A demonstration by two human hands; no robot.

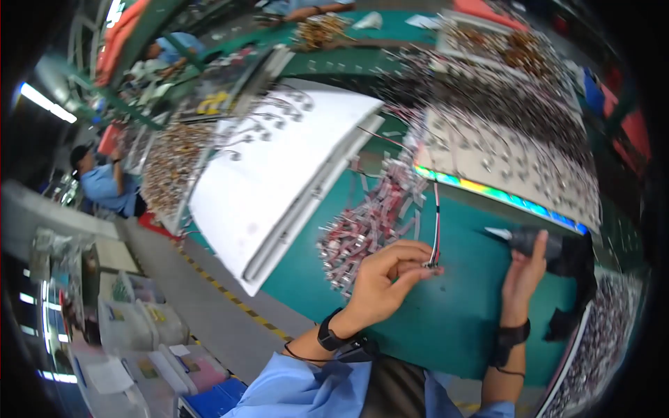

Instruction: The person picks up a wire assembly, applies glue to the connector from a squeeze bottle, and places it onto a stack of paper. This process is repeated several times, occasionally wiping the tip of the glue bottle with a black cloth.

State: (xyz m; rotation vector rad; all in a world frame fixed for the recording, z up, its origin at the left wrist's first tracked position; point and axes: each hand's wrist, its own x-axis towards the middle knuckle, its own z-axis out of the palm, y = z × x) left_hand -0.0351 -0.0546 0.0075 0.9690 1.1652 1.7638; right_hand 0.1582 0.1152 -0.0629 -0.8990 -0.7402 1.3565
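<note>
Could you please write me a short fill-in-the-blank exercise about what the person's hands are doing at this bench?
1. The left hand pinches the end of a red, black and white ____ lead.
2. The right hand grips a dark ____ tool.
3. The worktop is ____ in colour.
4. Both wrists wear ____ straps.

Missing words: wire; handheld; green; black

You see green tabletop (pixel 460 306), white board (pixel 279 174) propped left of wire pile (pixel 369 223); seated person in blue (pixel 104 182) far left.
</note>
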